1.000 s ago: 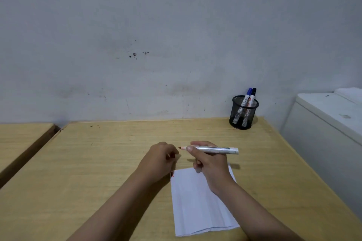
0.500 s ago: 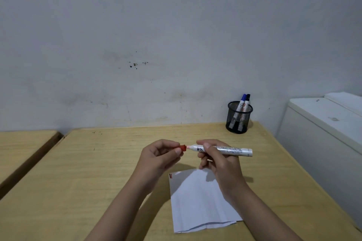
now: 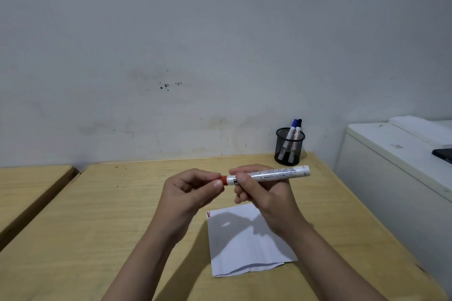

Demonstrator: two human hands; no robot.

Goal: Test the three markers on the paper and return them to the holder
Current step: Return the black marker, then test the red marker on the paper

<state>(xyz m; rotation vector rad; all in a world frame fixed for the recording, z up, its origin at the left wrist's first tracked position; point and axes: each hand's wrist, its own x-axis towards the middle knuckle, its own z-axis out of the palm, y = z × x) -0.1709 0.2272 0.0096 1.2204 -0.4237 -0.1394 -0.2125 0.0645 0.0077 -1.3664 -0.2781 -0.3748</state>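
Since the earlier frame the red cap (image 3: 223,180) has closed up against the marker (image 3: 269,173) body; half a second ago a sliver of gap showed between them. Left to right: a second wooden desk (image 3: 29,186) stands apart at the far left. The left hand (image 3: 190,193) pinches the cap between thumb and curled fingers. The right hand (image 3: 264,195) grips the white barrel, fingers wrapped around it, the marker held level above the table (image 3: 110,215). Below the hands lies the paper (image 3: 244,239), flat, with short red and dark strokes at its top left corner (small, partly shadowed). Further right, at the table's back edge, the mesh holder (image 3: 289,146) carries the blue marker (image 3: 293,126) and the black marker (image 3: 298,125), both upright and capped.
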